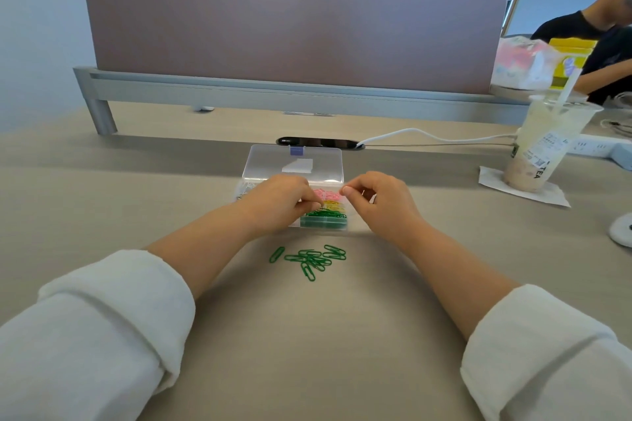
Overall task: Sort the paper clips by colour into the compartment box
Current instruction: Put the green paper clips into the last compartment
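1. Head view: loose green clips (pixel 311 260) lie on the table (pixel 342 335), nearer than both sets of fingertips. Probably light, stiff and slick, so pinch one across its loop.
2. Left hand (pixel 280 202): fingers curled, tips down in the compartment box (pixel 323 223). Can't tell if they hold a clip.
3. Right hand (pixel 379 202): thumb and forefinger pinched together beside the box, contents unclear.
4. Between the fingertips, far to near: pink clips (pixel 325 195), yellow clips (pixel 331 205), sorted green clips (pixel 327 214).

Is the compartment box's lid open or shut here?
Open. The clear lid stands tilted back, leaving pink clips, yellow clips and green clips exposed in the compartment box.
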Demonstrator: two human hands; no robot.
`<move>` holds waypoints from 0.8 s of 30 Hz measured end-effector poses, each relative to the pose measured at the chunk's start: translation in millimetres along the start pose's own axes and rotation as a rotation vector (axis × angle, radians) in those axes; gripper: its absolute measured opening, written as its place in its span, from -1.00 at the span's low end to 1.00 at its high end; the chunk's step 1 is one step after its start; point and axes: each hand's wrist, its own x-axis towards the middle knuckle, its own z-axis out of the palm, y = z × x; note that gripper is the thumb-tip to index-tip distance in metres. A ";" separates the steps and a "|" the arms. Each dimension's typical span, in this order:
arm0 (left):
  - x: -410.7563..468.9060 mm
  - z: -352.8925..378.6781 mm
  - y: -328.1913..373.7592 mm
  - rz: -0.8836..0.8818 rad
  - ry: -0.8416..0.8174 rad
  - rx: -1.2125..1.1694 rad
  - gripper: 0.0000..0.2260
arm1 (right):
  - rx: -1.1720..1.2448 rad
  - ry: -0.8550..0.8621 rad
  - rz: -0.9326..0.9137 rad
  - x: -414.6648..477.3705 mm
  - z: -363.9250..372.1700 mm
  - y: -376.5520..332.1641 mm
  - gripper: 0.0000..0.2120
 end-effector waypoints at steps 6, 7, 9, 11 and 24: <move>-13.1 -44.6 -1.5 -0.113 -0.301 -0.043 -0.81 | -0.048 -0.310 0.014 -0.4 -17.4 -18.3 -0.77; -15.6 -47.7 -0.2 -0.168 -0.434 0.020 -0.74 | -0.116 -0.386 0.027 -1.3 -18.5 -23.4 -0.70; -18.9 -45.6 4.0 -0.252 -0.612 0.112 -0.61 | -0.266 -0.535 0.066 -4.4 -17.8 -34.6 -0.56; -18.0 -39.0 6.9 -0.258 -0.624 0.135 -0.60 | -0.352 -0.627 0.107 -7.8 -15.9 -44.2 -0.41; -12.0 -28.7 5.3 -0.059 -0.632 -0.059 -0.86 | -0.294 -0.592 -0.007 -14.8 -1.7 -59.1 -0.81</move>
